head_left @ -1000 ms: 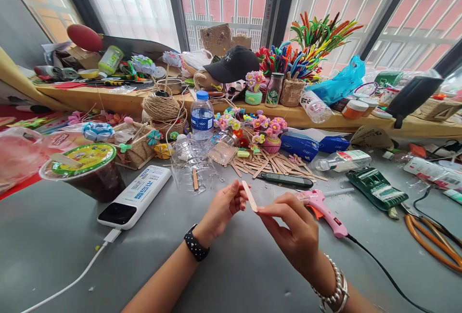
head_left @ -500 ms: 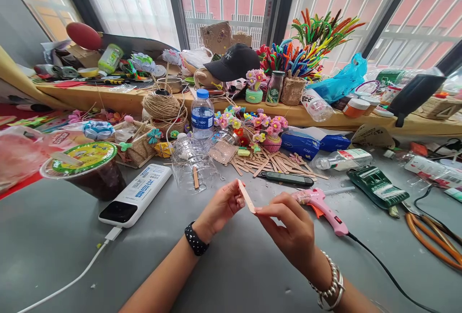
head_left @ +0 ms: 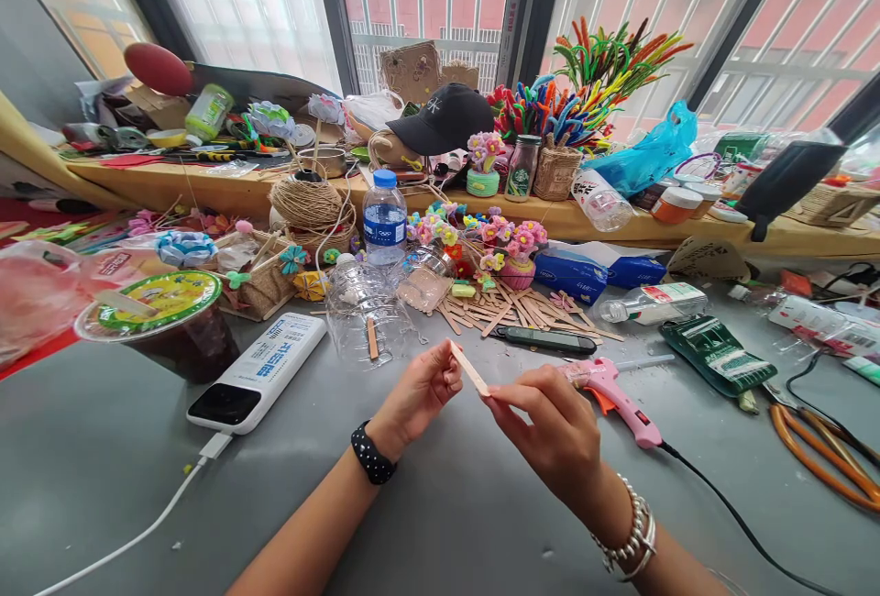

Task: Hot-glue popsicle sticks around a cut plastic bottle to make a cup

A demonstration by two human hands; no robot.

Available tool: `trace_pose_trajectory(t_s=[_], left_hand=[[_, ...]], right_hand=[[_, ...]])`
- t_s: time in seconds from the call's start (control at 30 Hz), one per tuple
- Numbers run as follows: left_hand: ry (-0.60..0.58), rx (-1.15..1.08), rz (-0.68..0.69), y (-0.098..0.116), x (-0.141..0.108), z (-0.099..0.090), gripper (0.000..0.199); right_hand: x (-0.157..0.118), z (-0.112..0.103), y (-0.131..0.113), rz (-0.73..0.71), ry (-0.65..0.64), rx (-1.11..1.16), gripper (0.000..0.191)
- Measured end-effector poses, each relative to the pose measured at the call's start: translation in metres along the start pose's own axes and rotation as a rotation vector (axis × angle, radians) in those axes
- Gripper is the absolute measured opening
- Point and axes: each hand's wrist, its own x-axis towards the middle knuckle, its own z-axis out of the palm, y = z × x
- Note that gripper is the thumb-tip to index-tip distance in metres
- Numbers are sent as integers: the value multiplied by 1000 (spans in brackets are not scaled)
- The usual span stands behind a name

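A wooden popsicle stick [head_left: 470, 370] is held slantwise above the grey table between my two hands. My left hand [head_left: 424, 391], with a dotted black band at the wrist, pinches its upper end. The lower end sits between the thumb and fingers of my right hand [head_left: 550, 422], which wears silver bracelets. Just right of that hand lies a pink hot glue gun [head_left: 622, 403]. Beyond both hands is a spread of loose popsicle sticks [head_left: 526, 312], with a dark utility knife [head_left: 546, 339] in front. A clear cut plastic bottle [head_left: 350, 307] lies on its side, one stick on it.
At left stand a lidded drink cup [head_left: 199, 339] and a white power bank [head_left: 265, 371] with a cable. Orange-handled scissors [head_left: 818, 458] and a green pouch [head_left: 719, 353] lie right. A water bottle [head_left: 385, 220] and twine [head_left: 309, 206] stand behind, below a crowded ledge [head_left: 226, 179].
The popsicle stick has tilted slightly flatter between my hands. Both hands keep nearly the same place and grip. Nothing else on the table has visibly moved.
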Motion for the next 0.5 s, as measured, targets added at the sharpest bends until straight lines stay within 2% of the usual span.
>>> trace_pose_trajectory(t_s=[0.3,0.5], left_hand=[[11,-8,27,-1,1,1,37],[23,27,12,0,1,-3,43]], right_hand=[[-2,-1,4,64,27,54,12],[9,-15,14,77,97,-15,18]])
